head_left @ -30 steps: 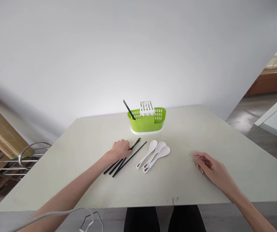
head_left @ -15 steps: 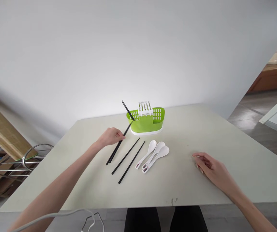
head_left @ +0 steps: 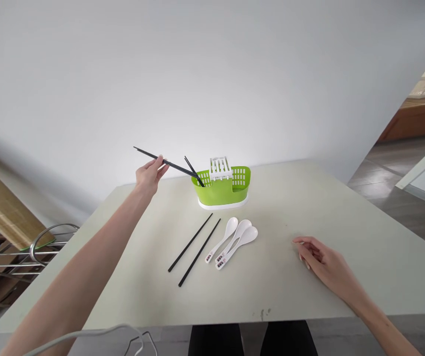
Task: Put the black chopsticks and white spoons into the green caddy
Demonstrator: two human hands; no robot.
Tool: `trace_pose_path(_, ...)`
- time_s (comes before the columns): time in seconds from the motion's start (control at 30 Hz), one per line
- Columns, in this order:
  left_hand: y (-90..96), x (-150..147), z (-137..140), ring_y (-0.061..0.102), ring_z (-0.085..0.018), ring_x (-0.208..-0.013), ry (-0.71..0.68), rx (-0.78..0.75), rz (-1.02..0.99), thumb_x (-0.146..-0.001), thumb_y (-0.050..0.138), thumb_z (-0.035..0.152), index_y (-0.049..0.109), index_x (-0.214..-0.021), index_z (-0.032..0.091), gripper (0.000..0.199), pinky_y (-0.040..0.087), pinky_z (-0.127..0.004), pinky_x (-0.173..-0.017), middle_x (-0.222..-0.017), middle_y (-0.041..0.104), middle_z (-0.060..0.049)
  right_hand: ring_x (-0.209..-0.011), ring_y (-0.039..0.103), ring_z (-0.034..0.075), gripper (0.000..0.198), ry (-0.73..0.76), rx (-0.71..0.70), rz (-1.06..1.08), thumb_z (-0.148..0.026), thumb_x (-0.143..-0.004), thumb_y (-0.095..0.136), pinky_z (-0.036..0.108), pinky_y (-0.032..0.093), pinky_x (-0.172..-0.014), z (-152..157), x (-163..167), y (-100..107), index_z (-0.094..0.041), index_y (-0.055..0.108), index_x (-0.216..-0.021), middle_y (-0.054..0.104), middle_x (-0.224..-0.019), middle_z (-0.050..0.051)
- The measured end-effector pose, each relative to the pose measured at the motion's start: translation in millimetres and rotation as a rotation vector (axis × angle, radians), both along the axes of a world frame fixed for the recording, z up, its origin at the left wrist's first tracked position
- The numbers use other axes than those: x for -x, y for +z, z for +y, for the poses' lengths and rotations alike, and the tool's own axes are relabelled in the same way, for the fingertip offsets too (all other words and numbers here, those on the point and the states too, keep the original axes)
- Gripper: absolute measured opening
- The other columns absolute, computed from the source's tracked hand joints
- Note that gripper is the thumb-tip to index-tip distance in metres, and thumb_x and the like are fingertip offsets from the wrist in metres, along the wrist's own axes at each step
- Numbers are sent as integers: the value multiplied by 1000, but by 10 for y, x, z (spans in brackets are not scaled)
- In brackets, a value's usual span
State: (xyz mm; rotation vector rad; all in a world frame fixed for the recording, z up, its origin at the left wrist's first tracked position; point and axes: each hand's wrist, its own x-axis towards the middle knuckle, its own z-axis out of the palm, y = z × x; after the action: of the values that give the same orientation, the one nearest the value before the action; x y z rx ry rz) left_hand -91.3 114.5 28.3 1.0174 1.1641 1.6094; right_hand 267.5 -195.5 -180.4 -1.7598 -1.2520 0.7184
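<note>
A pair of black chopsticks (head_left: 177,167) is pinched in my left hand (head_left: 149,175), raised above the table's far left. They slant down to the right, their lower ends at the left compartment of a green basket (head_left: 221,195) with a white base. Other black chopsticks (head_left: 187,161) lean inside that compartment. Two loose chopsticks (head_left: 192,242) lie on the table before the basket. Beside them are three white spoons (head_left: 230,240), two overlapping. My right hand (head_left: 321,262) rests on the table to the right, loosely curled, fingers a little apart, with nothing seen in it.
The pale table (head_left: 271,282) stands against a white wall (head_left: 212,79). A white slatted piece (head_left: 220,168) sits on the basket's middle. To the left are a metal rack (head_left: 37,249) and a wooden board (head_left: 8,202). A white cable (head_left: 86,332) crosses the lower left.
My left hand has lifted the chopsticks off the table and carried them up toward the basket, turning them so their lower ends meet it. My right hand has stayed in place.
</note>
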Motion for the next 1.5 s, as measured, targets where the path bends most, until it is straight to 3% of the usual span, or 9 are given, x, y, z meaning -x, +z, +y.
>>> trace_pose_path(0.33,-403,-238,359,78,-19,-73,13,21,395,-78,88,26,71,-82,14,21,65,-37,-91,-88,77,-8,-60,55,17,45,16,9,2,-64,-99,49,29,45,-57,1,0,24,-25,65,-113,64,-71,0)
trace_pose_path(0.47,-543,-356,375,77,-24,-81,-24,-4,604,-75,87,36,73,-83,16,25,64,-36,-79,-86,79,-9,-59,54,17,43,17,13,-14,-62,-100,49,29,45,-57,0,-3,21,-25,66,-113,64,-71,0)
trace_pose_path(0.7,-743,-414,358,72,-25,-96,-54,83,832,-72,85,47,76,-77,20,29,54,-32,-81,-96,81,-9,-60,56,18,44,3,23,-31,-62,-99,50,30,46,-58,15,-16,-16,-24,66,-114,64,-70,1)
trace_pose_path(0.87,-720,-323,278,71,-25,-99,-79,107,870,-79,77,61,72,-96,19,45,52,-32,-77,-113,77,-12,-61,57,18,44,-11,46,-41,-62,-99,50,29,46,-59,9,-20,-28,-25,66,-115,65,-71,1)
trace_pose_path(1.0,-764,-131,11,71,-21,-79,-108,84,1012,-95,51,64,65,-101,19,47,52,-32,-72,-100,77,-10,-60,57,19,46,-10,21,-39,-64,-97,49,30,45,-57,4,0,20,-24,67,-110,65,-70,1)
trace_pose_path(1.1,-928,20,-375,71,-23,-79,-423,57,1304,-94,51,61,66,-92,21,43,52,-33,-72,-90,76,-8,-59,57,19,47,-9,7,-44,-66,-96,49,31,44,-56,0,12,54,-24,67,-109,66,-70,2)
trace_pose_path(1.2,-1122,95,-833,71,-27,-91,-672,49,1526,-90,56,64,67,-100,21,46,53,-36,-76,-105,75,-11,-60,58,19,46,-13,15,-51,-64,-96,49,31,45,-58,-5,12,58,-24,67,-110,65,-69,2)
trace_pose_path(1.33,-1198,61,-1297,69,-31,-105,-680,30,1678,-92,50,69,65,-106,19,53,54,-39,-86,-121,69,-16,-62,59,19,43,-18,24,-60,-61,-96,51,31,46,-61,-8,1,40,-24,66,-110,67,-71,2)
trace_pose_path(1.5,-1047,-18,-1454,69,-32,-106,-718,44,1920,-90,59,49,69,-106,17,37,54,-40,-86,-118,69,-17,-62,59,19,43,-21,19,-67,-61,-97,50,30,46,-61,-8,8,46,-24,67,-110,67,-71,2)
